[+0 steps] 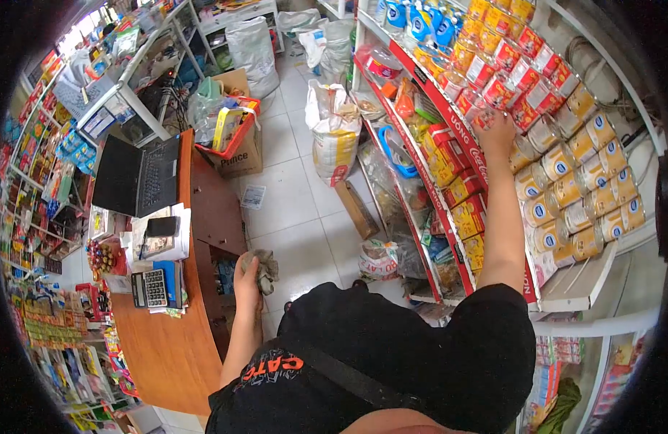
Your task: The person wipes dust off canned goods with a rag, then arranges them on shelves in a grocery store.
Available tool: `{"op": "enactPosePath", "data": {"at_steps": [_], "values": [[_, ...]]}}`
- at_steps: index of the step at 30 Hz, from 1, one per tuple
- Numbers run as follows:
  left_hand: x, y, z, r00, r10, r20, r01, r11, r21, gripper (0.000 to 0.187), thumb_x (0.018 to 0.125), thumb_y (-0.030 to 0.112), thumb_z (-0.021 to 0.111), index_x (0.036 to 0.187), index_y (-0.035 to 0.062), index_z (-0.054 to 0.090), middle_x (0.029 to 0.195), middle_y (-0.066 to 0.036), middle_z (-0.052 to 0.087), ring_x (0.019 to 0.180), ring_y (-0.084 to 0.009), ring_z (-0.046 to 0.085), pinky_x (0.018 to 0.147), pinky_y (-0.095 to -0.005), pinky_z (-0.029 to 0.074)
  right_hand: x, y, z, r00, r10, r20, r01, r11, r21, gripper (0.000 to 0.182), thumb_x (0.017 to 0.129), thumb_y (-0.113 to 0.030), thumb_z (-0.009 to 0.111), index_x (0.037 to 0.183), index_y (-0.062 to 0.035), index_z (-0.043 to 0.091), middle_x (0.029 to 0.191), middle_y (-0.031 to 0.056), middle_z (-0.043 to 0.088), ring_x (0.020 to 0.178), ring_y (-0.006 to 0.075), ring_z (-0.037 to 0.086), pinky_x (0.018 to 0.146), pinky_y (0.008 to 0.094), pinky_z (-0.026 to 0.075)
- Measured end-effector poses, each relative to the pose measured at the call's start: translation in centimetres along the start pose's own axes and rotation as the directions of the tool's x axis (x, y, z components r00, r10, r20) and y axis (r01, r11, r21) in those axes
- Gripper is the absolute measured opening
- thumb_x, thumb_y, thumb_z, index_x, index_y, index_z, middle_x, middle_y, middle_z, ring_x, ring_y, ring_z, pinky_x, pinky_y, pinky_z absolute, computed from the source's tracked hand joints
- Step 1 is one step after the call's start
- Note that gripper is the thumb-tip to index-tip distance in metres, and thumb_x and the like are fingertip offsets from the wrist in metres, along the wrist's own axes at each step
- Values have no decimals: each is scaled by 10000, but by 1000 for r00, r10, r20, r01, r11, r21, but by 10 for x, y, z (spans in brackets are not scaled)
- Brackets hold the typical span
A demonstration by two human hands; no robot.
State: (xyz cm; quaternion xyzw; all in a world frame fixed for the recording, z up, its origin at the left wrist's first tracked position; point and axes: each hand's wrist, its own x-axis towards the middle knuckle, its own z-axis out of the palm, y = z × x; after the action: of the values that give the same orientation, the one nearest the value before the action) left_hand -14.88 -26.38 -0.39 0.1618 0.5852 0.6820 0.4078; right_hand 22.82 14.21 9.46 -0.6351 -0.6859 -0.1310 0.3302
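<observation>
Your right hand [495, 130] is raised to the shelf of cans [565, 181], fingers spread and resting on the front of a red-labelled can [486, 94] in the upper rows. It touches the can but I cannot tell if it grips it. Your left hand [247, 275] hangs low beside the wooden counter [204, 217], closed around a grey cloth [265, 264] that is bunched in the fist.

I judge the step in hand is tidying or wiping the cans: the cloth is ready but far from the shelf, well apart from the right hand. The next move probably needs you to take one can firmly, or to bring the cloth up to it, without pushing the neighbours, because the cans stand touching each other.

Counting: one cloth, one laptop [138, 177] and one calculator [151, 288] on the counter, one red basket [229, 134] on the floor. The cans are in several rows, red above and gold with blue below; they are too many and too blurred to count exactly.
</observation>
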Motion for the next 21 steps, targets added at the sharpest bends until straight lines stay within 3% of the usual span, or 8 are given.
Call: {"op": "enactPosePath", "data": {"at_steps": [2, 8, 10, 12, 15, 18, 21], "values": [[-1, -4, 0, 1000, -3, -31, 2, 1000, -25, 265, 869, 141, 499, 1080, -17, 470, 940, -105, 577, 806, -178, 581, 684, -293, 479, 1, 3, 3, 999, -32, -37, 33, 999, 23, 582, 631, -269, 708, 1159, -122, 512, 1274, 274, 357, 1158, 405, 368, 969, 459, 297], [-11, 9, 9, 987, -67, -145, 70, 997, 16, 274, 868, 153, 509, 1083, -13, 475, 944, -98, 583, 806, -173, 581, 690, -289, 472, 6, 11, -2, 923, -53, -381, 118, 982, 147, 492, 625, -274, 708, 1071, -99, 595, 1260, 253, 394, 1162, 390, 376, 964, 450, 306], [-9, 11, 12, 988, -50, -143, 52, 999, 12, 274, 868, 154, 512, 1083, -12, 478, 946, -96, 584, 813, -172, 582, 695, -290, 472, 18, 23, -2, 893, 7, -451, 130, 953, 273, 456, 635, -284, 709, 1035, -87, 613, 1251, 250, 405, 1157, 383, 388, 965, 440, 306], [-7, 8, 7, 994, -14, -112, 16, 1000, 12, 270, 868, 153, 514, 1081, -10, 482, 948, -95, 585, 819, -172, 582, 698, -292, 472, 26, 38, -3, 877, 69, -475, 100, 942, 322, 433, 647, -292, 710, 1012, -76, 623, 1246, 247, 411, 1149, 377, 401, 964, 431, 312], [-8, 11, 10, 988, -32, -148, 35, 999, 19, 263, 869, 144, 513, 1080, -10, 486, 958, -95, 582, 830, -174, 581, 707, -293, 472, 40, 45, -14, 872, 87, -481, 33, 971, 236, 413, 667, -286, 717, 997, -55, 624, 1217, 238, 430, 1108, 353, 443, 934, 416, 355], [1, -5, -5, 995, -46, -87, 42, 998, -55, 256, 869, 133, 511, 1079, -11, 488, 972, -95, 577, 840, -177, 578, 714, -292, 471, 46, 40, -24, 874, 170, -455, 40, 908, 418, 377, 693, -215, 725, 967, 16, 610, 1252, 186, 384, 927, 226, 552, 719, 272, 488], [7, -17, -18, 999, -43, -10, 43, 999, 3, 431, 867, 234, 505, 1209, -15, 422, 1081, -128, 554, 928, -203, 572, 772, -312, 459, 54, 56, -14, 914, 179, -364, -14, 910, 414, 396, 675, -281, 719, 989, -57, 629, 1185, 223, 438, 1068, 334, 459, 882, 401, 398]]}}
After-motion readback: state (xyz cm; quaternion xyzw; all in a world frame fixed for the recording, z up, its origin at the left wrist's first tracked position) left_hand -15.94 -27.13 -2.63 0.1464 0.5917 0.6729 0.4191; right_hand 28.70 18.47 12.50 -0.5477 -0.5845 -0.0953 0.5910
